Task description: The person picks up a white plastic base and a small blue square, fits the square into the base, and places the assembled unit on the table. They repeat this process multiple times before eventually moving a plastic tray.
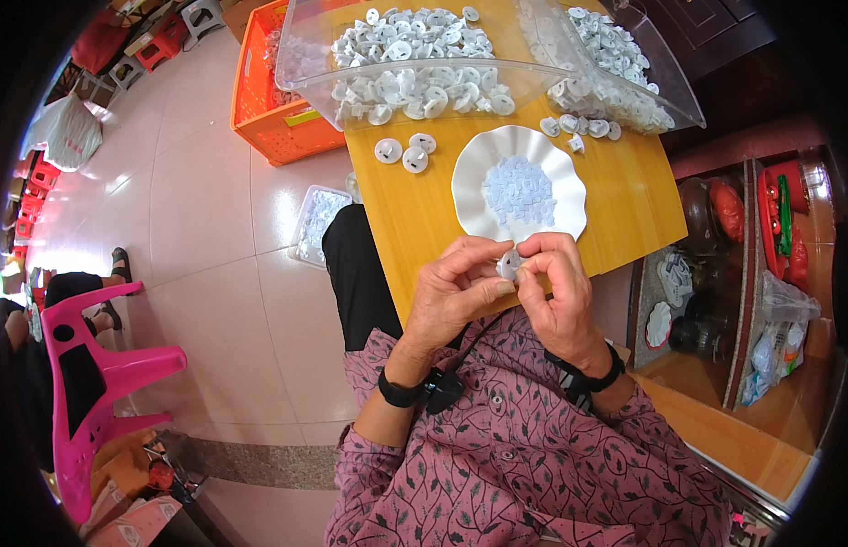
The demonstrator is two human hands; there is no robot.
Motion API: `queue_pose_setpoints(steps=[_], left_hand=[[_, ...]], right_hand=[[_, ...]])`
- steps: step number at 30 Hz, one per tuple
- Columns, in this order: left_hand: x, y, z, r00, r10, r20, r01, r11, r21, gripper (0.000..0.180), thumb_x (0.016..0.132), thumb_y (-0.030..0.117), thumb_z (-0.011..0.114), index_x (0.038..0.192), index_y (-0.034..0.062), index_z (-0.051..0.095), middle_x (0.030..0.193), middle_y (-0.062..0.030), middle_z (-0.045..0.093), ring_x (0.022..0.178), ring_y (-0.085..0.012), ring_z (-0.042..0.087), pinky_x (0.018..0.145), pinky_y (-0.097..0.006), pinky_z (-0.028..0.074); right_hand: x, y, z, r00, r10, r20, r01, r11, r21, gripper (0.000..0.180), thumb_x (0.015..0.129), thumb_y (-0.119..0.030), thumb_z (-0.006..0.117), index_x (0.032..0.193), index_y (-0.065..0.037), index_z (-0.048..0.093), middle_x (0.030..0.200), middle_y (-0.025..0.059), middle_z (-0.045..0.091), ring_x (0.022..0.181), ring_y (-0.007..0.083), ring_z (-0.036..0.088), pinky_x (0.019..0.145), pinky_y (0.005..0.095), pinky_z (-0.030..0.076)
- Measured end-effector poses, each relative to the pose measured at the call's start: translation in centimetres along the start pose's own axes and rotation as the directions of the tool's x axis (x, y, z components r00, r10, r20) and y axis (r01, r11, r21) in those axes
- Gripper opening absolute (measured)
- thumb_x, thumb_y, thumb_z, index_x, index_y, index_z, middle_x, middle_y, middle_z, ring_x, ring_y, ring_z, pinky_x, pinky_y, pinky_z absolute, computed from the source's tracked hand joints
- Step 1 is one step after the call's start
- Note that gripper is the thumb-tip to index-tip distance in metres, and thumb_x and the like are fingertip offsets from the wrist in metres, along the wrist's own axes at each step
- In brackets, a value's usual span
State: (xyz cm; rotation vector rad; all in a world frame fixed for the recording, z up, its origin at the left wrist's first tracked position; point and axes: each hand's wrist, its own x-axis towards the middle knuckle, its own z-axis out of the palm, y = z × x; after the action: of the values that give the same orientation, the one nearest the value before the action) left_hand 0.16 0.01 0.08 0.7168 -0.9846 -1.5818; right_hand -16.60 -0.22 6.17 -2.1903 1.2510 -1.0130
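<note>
1. The left hand (451, 296) and the right hand (556, 292) both pinch one small white round part (508, 265) between the fingertips, just over the near edge of the tabletop (415, 214).
2. Just behind stands a white wavy plate (474, 159) with tiny pale pieces (518, 190).
3. Clear bins (305, 46) farther back hold many white parts.

Plate (479, 159) blocks ahead; bare board (415, 219) left.

small white round plastic part (508, 265), pinched between fingertips
</note>
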Motion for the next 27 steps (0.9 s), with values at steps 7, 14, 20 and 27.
queue_pose_setpoints(steps=[7,14,20,27], left_hand=[[0.04,-0.17,0.09,1.0,0.018,0.001,-0.018,1.0,0.005,0.037,0.084,-0.001,0.075,0.121,0.0015,0.068,0.111,-0.0032,0.059,0.09,-0.0068,0.057,0.079,-0.02,0.048],[0.05,0.09,0.17,1.0,-0.011,0.012,0.012,0.998,-0.054,0.037,0.085,-0.002,0.074,0.121,0.0012,0.068,0.111,-0.0023,0.058,0.086,-0.0058,0.055,0.075,-0.019,0.047],[0.0,0.12,0.11,1.0,0.007,0.009,-0.007,1.0,0.009,0.037,0.085,-0.001,0.074,0.121,0.0015,0.068,0.108,-0.0004,0.056,0.083,-0.0036,0.052,0.071,-0.017,0.044],[-0.02,0.15,-0.14,1.0,0.0,0.023,0.0,0.999,0.036,0.037,0.085,-0.001,0.074,0.121,0.0024,0.068,0.109,-0.0002,0.057,0.083,-0.0037,0.052,0.071,-0.017,0.044]], right_hand=[[-0.14,0.05,0.42,1.0,0.007,-0.025,-0.007,1.0,0.009,0.01,0.087,0.004,0.059,0.092,-0.001,0.052,0.106,0.0159,0.055,0.087,0.0264,0.059,0.073,0.035,0.052],[-0.09,0.06,0.28,0.998,0.057,-0.034,-0.055,0.996,0.069,0.011,0.086,0.005,0.06,0.09,-0.001,0.052,0.104,0.0152,0.056,0.088,0.026,0.06,0.077,0.0357,0.052],[0.01,0.11,0.15,0.999,0.051,-0.003,-0.051,0.998,0.047,0.013,0.084,0.006,0.06,0.09,-0.001,0.052,0.104,0.0158,0.056,0.089,0.0274,0.061,0.078,0.0356,0.052],[0.35,0.0,0.17,1.0,0.003,-0.004,-0.003,1.0,0.002,0.013,0.084,0.007,0.06,0.09,-0.001,0.052,0.104,0.0163,0.056,0.087,0.0277,0.061,0.076,0.0352,0.052]])
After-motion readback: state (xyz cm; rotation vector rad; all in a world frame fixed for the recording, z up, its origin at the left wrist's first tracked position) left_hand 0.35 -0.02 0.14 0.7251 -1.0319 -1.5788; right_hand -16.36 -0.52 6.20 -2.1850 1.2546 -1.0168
